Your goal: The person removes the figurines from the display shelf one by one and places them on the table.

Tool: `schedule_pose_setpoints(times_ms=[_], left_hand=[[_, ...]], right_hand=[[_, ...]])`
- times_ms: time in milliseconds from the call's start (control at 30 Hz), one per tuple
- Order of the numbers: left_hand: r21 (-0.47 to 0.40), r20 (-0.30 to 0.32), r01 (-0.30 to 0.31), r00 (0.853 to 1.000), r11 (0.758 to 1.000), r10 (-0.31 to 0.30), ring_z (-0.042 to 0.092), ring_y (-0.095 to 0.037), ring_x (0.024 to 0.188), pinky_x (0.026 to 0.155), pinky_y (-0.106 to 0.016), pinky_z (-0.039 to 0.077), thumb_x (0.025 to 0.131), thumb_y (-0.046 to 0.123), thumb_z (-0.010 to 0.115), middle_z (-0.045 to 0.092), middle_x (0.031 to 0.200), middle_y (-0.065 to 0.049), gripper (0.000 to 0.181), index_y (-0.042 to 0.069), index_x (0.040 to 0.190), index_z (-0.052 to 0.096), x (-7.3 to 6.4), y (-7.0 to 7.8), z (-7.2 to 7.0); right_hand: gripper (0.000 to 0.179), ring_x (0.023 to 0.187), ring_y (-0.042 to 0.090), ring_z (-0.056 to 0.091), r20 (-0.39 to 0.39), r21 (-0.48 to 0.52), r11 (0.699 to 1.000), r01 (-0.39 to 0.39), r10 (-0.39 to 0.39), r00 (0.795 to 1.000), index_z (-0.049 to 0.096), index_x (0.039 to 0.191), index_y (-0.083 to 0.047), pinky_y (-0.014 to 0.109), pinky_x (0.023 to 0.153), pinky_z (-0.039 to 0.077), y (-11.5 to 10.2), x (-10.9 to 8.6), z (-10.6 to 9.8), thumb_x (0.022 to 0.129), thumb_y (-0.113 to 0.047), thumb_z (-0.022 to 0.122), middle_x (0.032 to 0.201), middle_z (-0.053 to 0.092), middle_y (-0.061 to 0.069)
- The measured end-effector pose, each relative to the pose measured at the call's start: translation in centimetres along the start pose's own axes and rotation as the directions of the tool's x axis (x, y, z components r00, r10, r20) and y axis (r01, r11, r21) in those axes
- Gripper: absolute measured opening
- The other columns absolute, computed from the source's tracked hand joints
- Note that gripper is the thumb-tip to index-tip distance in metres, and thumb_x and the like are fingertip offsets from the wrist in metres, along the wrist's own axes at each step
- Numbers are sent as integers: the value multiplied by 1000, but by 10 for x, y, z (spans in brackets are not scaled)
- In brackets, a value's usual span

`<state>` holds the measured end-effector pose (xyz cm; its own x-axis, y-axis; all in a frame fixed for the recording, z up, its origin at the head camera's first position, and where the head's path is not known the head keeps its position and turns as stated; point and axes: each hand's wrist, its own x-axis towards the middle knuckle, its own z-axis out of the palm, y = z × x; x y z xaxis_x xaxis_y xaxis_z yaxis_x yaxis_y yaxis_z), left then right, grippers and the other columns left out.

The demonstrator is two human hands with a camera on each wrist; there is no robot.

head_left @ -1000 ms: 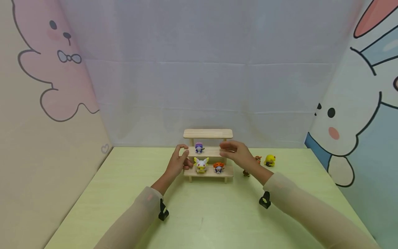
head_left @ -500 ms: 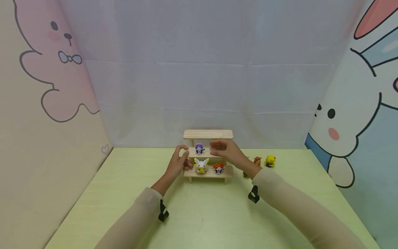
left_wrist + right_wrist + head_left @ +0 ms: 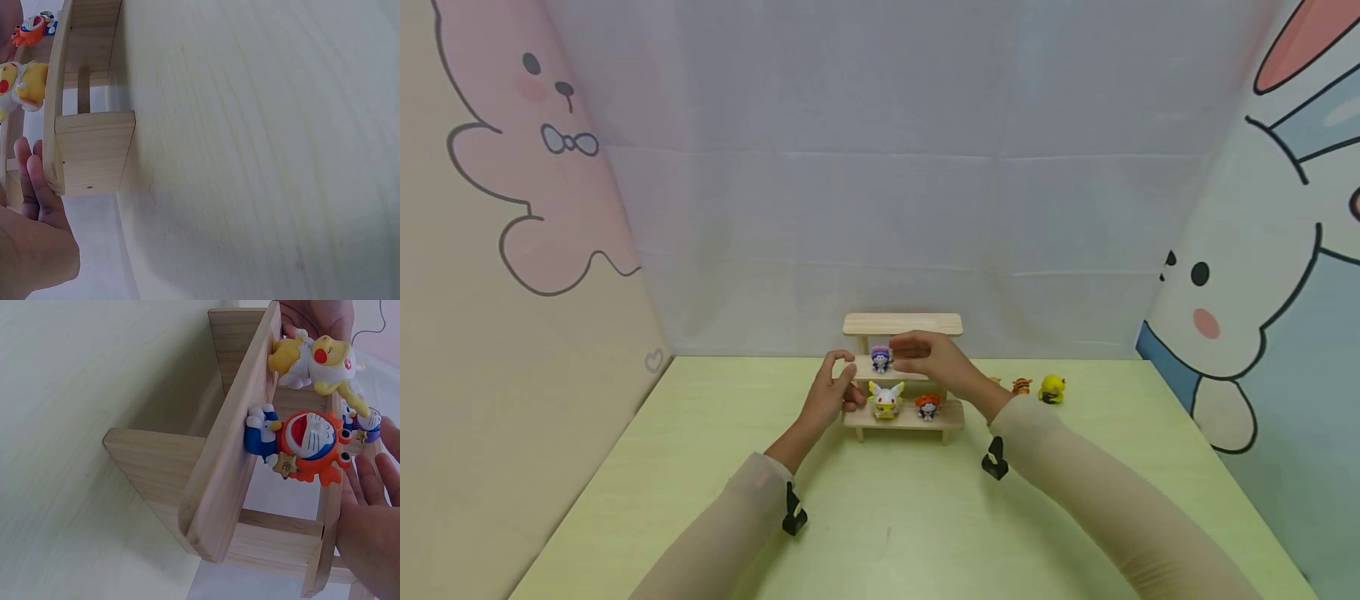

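Observation:
A three-tier wooden display stand [image 3: 904,417] stands upright on the table near the back wall. My left hand [image 3: 829,392] rests at its left end, with extended fingers [image 3: 39,181] against the lower board in the left wrist view. My right hand [image 3: 934,360] reaches over the middle tier, fingertips right beside a purple-hatted Doraemon figurine [image 3: 880,359]; its fingers are loosely spread. On the lower tier sit a yellow figurine in a white rabbit-eared hood [image 3: 886,401] and a Doraemon figurine in an orange crab hat [image 3: 307,440]. The top board holds nothing.
To the right of the stand, a yellow figurine [image 3: 1052,388] and an orange striped figurine [image 3: 1021,386] stand on the table [image 3: 880,517]; another is mostly hidden behind my right wrist. Walls with cartoon prints enclose the table at back and sides.
My right hand has moved left along the middle tier, from the stand's right end to the purple-hatted Doraemon figurine. The left hand and the figurines have stayed in place.

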<state>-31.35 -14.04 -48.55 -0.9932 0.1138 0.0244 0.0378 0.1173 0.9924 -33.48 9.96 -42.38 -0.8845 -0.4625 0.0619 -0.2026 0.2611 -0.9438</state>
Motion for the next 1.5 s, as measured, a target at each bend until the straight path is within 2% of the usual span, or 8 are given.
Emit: schedule_pose_setpoints(times_ms=[367, 533, 633, 700, 1000, 1233, 1500], left_hand=[[28, -22, -11, 1000, 1000, 12, 65, -13, 59, 53, -23, 51, 112, 27, 48, 65, 61, -1, 25, 15, 134, 45, -1, -2, 2], [7, 11, 18, 1000, 1000, -18, 67, -15, 61, 56, -27, 52, 113, 25, 46, 67, 64, -6, 30, 11, 138, 43, -1, 3, 0], [-3, 25, 25, 999, 1000, -25, 67, -17, 62, 57, -28, 52, 112, 27, 46, 68, 66, -9, 35, 9, 142, 40, -1, 3, -1], [0, 15, 9, 1000, 1000, -9, 67, -15, 62, 56, -26, 51, 112, 31, 47, 68, 66, -7, 36, 12, 142, 41, 0, 0, -1], [14, -5, -10, 1000, 1000, 10, 66, -14, 59, 54, -24, 51, 113, 28, 47, 65, 62, -1, 26, 15, 135, 45, -2, 2, 1], [3, -5, -6, 1000, 1000, 6, 66, -14, 59, 55, -24, 52, 112, 29, 47, 65, 62, -2, 25, 16, 134, 45, -2, 3, 1], [-12, 10, 1, 1000, 1000, -1, 66, -14, 60, 56, -24, 51, 111, 33, 48, 67, 65, -7, 34, 14, 138, 42, -2, 3, 0]], right_hand=[[50, 129, 30, 61, 26, -70, 997, 23, -21, 999, 58, 144, -4, 43, 106, 51, -1, 14, 11, 98, -18, 74, 141, 64, 11], [46, 126, 28, 63, 27, -86, 996, 24, -22, 999, 62, 141, -6, 42, 104, 52, -1, 19, 16, 98, -16, 74, 138, 65, 10], [43, 124, 26, 64, 19, -97, 995, 25, -23, 1000, 64, 139, -8, 42, 103, 52, -3, 19, 18, 97, -16, 74, 136, 67, 8], [43, 124, 27, 64, 16, -95, 995, 22, -21, 1000, 64, 139, -8, 42, 103, 53, -6, 18, 19, 98, -14, 74, 135, 67, 9], [40, 124, 27, 64, -1, -79, 997, 8, -8, 1000, 66, 137, -9, 41, 101, 54, -6, 17, 20, 98, -14, 73, 134, 67, 7], [39, 125, 27, 63, 4, -83, 997, 11, -11, 1000, 66, 137, -8, 40, 100, 54, -7, 15, 18, 100, -15, 71, 136, 66, 8], [41, 125, 27, 63, 18, -96, 995, 29, -27, 999, 62, 141, -5, 40, 100, 54, -6, 8, 11, 101, -13, 68, 135, 66, 10]])
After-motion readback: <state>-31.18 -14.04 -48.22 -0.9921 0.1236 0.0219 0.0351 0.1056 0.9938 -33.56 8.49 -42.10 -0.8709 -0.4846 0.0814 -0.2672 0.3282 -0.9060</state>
